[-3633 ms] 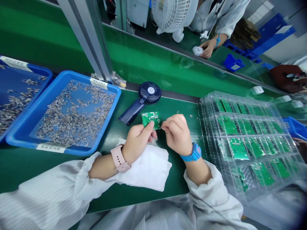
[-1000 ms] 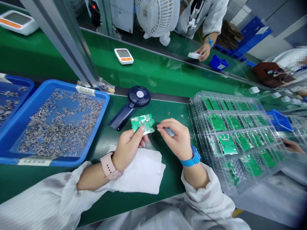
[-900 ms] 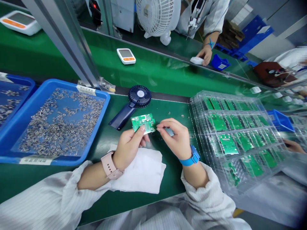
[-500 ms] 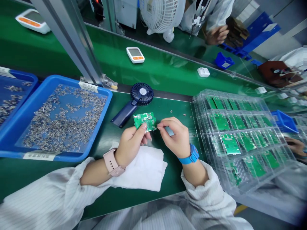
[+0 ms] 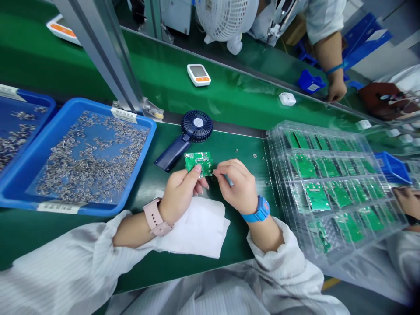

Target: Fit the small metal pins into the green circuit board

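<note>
A small green circuit board (image 5: 204,162) is gripped between the thumb and fingers of my left hand (image 5: 180,191), above a folded white cloth (image 5: 210,227). At the board's right edge, my right hand (image 5: 238,183) is closed in a pinch; whatever sits between its fingertips is too small to make out. A few tiny metal pieces (image 5: 255,155) lie on the green table beyond my right hand. To the left, a blue tray (image 5: 123,203) holds a mass of small metal parts.
A dark handheld fan (image 5: 173,152) lies behind the board. Stacked clear trays (image 5: 297,152) of green boards stand at right. A metal post (image 5: 113,57) rises behind the blue tray. Across the bench is another person's hand (image 5: 337,89); a further hand (image 5: 408,201) shows at far right.
The view has shifted slightly. Across the bench, the other person's hand has reached down to the green surface. My two hands keep nearly the same pose at the board.
</note>
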`<state>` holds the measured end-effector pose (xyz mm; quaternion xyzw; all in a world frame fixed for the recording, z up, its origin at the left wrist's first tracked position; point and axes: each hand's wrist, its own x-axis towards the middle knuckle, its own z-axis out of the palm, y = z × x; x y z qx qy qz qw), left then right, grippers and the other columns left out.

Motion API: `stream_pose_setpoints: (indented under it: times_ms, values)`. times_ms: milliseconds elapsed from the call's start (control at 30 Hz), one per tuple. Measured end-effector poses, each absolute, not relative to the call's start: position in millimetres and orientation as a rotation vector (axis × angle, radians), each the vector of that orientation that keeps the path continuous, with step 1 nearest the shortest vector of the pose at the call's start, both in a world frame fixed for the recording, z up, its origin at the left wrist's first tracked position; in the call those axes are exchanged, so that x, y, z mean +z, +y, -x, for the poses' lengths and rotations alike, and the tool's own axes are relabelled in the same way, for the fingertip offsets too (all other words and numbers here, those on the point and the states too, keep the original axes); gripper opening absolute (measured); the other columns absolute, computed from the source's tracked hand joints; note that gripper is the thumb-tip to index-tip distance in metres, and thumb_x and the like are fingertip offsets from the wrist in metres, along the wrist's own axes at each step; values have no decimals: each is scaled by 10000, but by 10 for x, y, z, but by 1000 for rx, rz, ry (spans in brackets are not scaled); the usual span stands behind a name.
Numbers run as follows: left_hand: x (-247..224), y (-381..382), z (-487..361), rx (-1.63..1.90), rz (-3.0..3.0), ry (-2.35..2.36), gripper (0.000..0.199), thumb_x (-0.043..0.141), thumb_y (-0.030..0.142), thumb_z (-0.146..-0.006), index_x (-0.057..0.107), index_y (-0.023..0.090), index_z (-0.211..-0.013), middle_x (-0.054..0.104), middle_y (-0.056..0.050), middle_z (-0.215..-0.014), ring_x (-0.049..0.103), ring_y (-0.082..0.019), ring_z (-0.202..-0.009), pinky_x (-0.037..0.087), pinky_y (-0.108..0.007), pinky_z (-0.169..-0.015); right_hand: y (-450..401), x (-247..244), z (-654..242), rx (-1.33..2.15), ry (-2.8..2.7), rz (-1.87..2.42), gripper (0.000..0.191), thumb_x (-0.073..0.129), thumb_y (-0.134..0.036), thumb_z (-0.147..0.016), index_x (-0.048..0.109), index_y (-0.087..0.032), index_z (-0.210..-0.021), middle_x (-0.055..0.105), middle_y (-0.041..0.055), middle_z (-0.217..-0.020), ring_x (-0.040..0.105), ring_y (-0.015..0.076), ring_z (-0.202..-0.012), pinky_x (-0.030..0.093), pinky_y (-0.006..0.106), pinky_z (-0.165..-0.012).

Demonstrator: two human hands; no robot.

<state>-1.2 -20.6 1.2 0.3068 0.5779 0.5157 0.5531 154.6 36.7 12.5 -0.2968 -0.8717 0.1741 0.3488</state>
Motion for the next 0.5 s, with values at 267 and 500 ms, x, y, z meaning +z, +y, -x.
stream_pose_setpoints:
  times_ms: [267, 500]
  values:
    - [34, -199, 16, 1214, -738, 1373, 459, 491, 416, -906, 644, 146, -568, 587, -19, -498, 525, -96, -474, 412, -205, -478, 432, 164, -1596, 630, -2183, 822, 148, 575, -104, -882, 665, -221, -899, 698, 28, -885, 645, 156, -858, 538, 317, -765]
    - [33, -191, 20, 1222, -713, 1352, 467, 490, 414, -901, 636, 149, -546, 576, -24, -482, 513, -101, -462, 408, -214, -471, 439, 224, -1629, 650, -2143, 911, 151, 569, -142, -895, 676, -233, -950, 703, 29, -899, 649, 167, -870, 542, 339, -783]
